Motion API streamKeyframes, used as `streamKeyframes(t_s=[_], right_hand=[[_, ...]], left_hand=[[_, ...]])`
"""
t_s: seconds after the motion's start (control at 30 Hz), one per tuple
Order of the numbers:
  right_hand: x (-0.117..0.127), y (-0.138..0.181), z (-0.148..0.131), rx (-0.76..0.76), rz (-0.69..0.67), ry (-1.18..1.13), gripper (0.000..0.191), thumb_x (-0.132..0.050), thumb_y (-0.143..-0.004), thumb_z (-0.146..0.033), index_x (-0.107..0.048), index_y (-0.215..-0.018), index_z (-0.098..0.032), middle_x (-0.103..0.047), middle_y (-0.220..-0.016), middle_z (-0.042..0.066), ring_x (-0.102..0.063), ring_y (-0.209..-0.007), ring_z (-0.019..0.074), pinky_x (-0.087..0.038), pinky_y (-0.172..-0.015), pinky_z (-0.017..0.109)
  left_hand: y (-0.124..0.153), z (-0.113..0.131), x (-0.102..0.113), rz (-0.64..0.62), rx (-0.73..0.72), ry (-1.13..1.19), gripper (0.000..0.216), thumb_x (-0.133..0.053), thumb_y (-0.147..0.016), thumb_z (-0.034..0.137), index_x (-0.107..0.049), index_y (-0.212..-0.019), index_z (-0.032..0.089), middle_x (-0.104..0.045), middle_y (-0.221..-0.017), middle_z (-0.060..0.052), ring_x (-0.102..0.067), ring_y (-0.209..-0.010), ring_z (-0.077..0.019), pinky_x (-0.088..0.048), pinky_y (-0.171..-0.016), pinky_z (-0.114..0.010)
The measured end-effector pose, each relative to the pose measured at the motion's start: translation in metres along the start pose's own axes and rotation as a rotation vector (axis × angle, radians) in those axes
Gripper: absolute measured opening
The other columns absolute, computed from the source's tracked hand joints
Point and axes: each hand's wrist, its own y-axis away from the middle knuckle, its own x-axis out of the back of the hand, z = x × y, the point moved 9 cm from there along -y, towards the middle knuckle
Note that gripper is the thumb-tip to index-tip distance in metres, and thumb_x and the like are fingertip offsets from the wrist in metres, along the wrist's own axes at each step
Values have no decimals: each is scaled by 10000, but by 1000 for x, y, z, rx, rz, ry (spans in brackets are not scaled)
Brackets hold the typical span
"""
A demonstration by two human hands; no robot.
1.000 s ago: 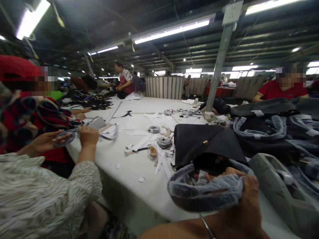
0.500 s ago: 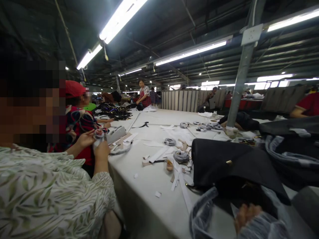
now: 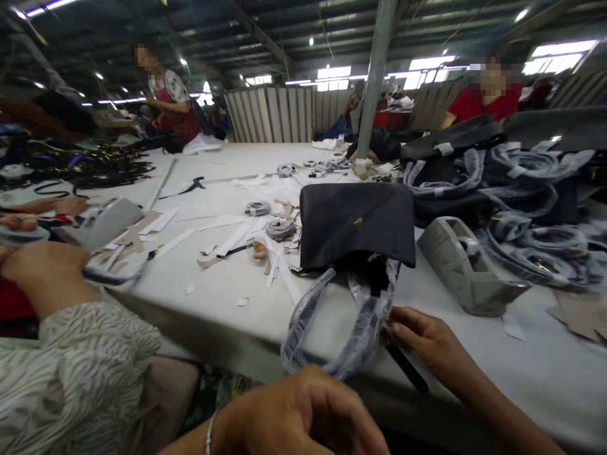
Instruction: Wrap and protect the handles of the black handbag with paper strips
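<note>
A: What are the fingers doing?

B: On the left hand (image 3: 289,407) they curl loosely down and inward, just nearer the wearer than a plastic-wrapped strap (image 3: 358,338); their tips are partly hidden, so I cannot tell whether they hold anything; on the right hand (image 3: 427,338) the thumb and forefinger are bent close together, at the strap's right side and by the top of a narrow dark strip (image 3: 408,365); I cannot tell which of the two they grip, if either.

A: And the bag?

B: The black bag (image 3: 355,218) lies on the table (image 3: 213,316), beyond the right fingers and a little to their left; its mouth faces the wearer, and the wrapped strap loops out from it, past the table's edge, towards the left fingers.

A: Anything else about?

B: A grey tape dispenser (image 3: 493,291) stands to the right of the right fingers and slightly beyond; a coiled wrapped strap (image 3: 281,229) lies past the left fingers, left of the bag; a co-worker's patterned sleeve (image 3: 99,354) is well to the left of both hands.
</note>
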Motion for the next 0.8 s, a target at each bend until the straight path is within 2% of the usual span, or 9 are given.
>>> streamKeyframes(t_s=[0.1, 0.17, 0.27, 0.33, 0.47, 0.53, 0.63, 0.7, 0.8], right_hand=[[8, 11, -9, 76, 94, 154, 374, -602, -772, -476, -731, -982, -194, -734, -993, 76, -675, -926, 261, -518, -904, 373], [17, 22, -4, 86, 193, 230, 372, -580, -778, -493, -734, -958, -207, -737, -973, 72, -675, -930, 263, -524, -895, 373], [22, 40, 6, 148, 278, 362, 330, -551, -804, -459, -725, -960, -227, -730, -1000, 66, -670, -954, 261, -526, -887, 386], [20, 51, 5, 236, 314, 427, 281, -542, -829, -417, -715, -957, -237, -726, -996, 63, -670, -943, 254, -529, -871, 390], [20, 67, -36, 538, 441, 473, 205, -533, -889, -289, -684, -1018, -239, -708, -1032, 66, -646, -994, 231, -506, -908, 384], [11, 69, -69, 721, 425, 522, 228, -512, -902, -206, -663, -1070, -237, -696, -1075, 66, -617, -1045, 219, -480, -942, 382], [-16, 58, -101, 874, 234, 634, 276, -469, -910, -153, -630, -1121, -227, -685, -1105, 61, -594, -1051, 195, -447, -965, 362], [-34, 41, -101, 869, 64, 760, 243, -548, -899, -249, -608, -1133, -231, -687, -1087, 32, -587, -1037, 182, -430, -960, 332], [-53, 19, -84, 908, -62, 1006, 334, -582, -886, -465, -584, -1132, -238, -688, -1077, 4, -572, -1030, 167, -356, -1026, 332]], left_hand=[[12, 48, 29, 96, -272, 188, 456, -729, -721, 562, -694, -897, 143, -671, -659, -47, -603, -571, -138, -484, -554, -220], [17, 70, 60, 263, -415, 182, 306, -673, -812, 461, -659, -875, 162, -658, -644, -28, -586, -558, -132, -468, -523, -215], [6, 74, 97, 524, -352, -134, 201, -666, -837, 324, -645, -933, 150, -681, -761, -41, -611, -666, -141, -488, -613, -242], [-14, 73, 105, 588, -282, -529, 185, -650, -834, 259, -652, -975, 139, -683, -857, -60, -616, -779, -165, -495, -717, -288], [-73, 62, 75, 364, -331, -1362, 274, -532, -810, 84, -650, -1050, 143, -647, -1087, -96, -520, -1062, -231, -407, -965, -403], [-99, 47, 64, 220, -305, -1610, 311, -496, -789, 38, -644, -1040, 145, -622, -1145, -103, -473, -1115, -252, -387, -967, -412], [-123, 26, 72, 163, -182, -1744, 247, -469, -835, 75, -648, -975, 171, -631, -1058, -80, -496, -1025, -245, -398, -861, -382], [-133, 17, 87, 176, -140, -1709, 186, -476, -897, 183, -662, -901, 192, -639, -970, -53, -510, -955, -225, -383, -814, -350], [-142, 7, 103, 128, -186, -1633, 177, -513, -908, 272, -686, -897, 236, -644, -961, -24, -519, -924, -199, -364, -817, -319]])
